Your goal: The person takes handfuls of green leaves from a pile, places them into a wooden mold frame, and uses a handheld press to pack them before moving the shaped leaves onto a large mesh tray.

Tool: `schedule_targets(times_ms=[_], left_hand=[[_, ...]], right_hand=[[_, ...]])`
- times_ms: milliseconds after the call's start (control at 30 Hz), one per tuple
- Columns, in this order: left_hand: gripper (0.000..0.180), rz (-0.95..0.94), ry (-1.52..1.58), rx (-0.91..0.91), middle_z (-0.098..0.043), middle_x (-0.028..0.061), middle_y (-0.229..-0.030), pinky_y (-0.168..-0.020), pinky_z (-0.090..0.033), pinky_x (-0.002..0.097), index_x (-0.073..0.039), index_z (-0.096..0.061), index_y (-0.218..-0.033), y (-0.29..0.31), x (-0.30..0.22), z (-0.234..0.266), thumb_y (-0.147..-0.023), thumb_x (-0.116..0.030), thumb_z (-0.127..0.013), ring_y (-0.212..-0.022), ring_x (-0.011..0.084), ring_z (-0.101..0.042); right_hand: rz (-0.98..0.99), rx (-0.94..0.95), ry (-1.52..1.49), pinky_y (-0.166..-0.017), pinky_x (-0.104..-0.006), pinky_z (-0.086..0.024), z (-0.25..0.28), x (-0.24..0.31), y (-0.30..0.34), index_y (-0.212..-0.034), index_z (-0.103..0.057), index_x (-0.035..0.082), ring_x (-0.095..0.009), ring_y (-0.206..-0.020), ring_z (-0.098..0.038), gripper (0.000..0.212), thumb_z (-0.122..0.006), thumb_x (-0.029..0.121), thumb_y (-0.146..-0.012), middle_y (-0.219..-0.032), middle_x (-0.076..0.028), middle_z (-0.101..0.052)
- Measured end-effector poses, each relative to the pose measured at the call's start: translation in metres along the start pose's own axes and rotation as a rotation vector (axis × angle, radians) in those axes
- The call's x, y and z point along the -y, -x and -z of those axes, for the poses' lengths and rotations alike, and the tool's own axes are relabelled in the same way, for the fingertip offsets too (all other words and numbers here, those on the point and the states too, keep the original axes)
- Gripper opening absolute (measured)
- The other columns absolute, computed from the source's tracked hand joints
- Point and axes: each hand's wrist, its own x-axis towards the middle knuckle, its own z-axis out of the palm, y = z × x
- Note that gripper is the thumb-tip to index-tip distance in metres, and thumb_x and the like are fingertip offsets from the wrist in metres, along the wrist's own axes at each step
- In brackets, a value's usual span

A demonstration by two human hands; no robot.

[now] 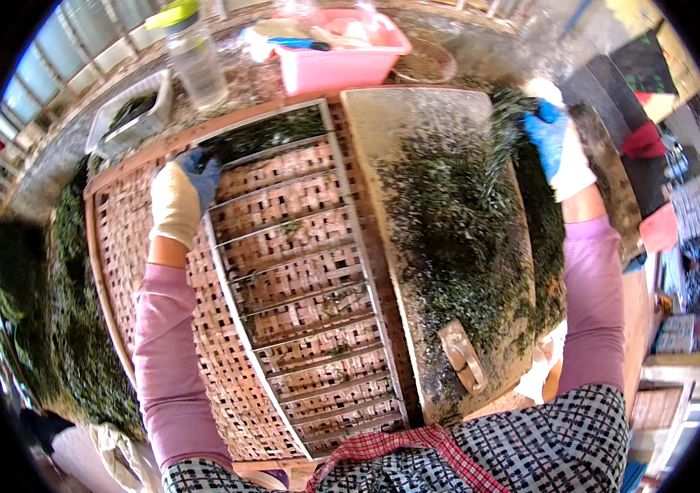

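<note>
A metal frame [276, 393] with several narrow crosswise compartments lies on a woven bamboo tray [124, 271]. Dark green shreds [272, 135] fill its farthest compartment; the others show mostly bare weave. My left hand [185, 193], in a white and blue glove, is closed on the frame's far left side. On the right, a pale board [415, 111] carries a spread pile of green shreds [465, 205]. Beyond its right edge my right hand [559, 144], gloved alike, is closed at a tuft of shreds, blurred beside its fingers. A wooden block with a handle [463, 359] sits on the board's near end.
Behind the tray stand a pink basin [337, 62], a clear bottle with a green lid [198, 70] and a white plastic tub [132, 115]. A large green mass [78, 304] lies along the left. Various goods [683, 255] crowd the far right.
</note>
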Motion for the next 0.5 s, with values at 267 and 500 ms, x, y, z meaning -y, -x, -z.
schedule_targets(times_ms=[267,500], left_hand=[[0.016,-0.035,0.257,-0.368,-0.068,0.0022,-0.081,-0.077,-0.052,0.0251,-0.005,-0.075,-0.099,0.024,0.010,-0.004,-0.083,-0.007,-0.070,-0.075,0.0135,-0.062],[0.019,-0.053,0.095,-0.403,-0.070,0.0123,-0.118,-0.107,-0.041,0.0431,-0.016,-0.076,-0.101,0.039,-0.034,-0.005,-0.085,-0.022,-0.067,-0.117,0.0318,-0.061]], right_hand=[[0.065,0.045,-0.417,-0.071,-0.0212,-0.054,-0.083,0.112,-0.041,-0.131,-0.053,0.004,-0.008,-0.081,-0.064,0.038,-0.064,0.012,-0.095,-0.103,-0.002,-0.068],[-0.096,0.289,-0.772,-0.090,-0.0320,-0.056,-0.257,0.177,-0.046,-0.124,-0.057,0.000,-0.020,-0.090,-0.066,0.034,-0.066,0.001,-0.091,-0.113,-0.012,-0.068]])
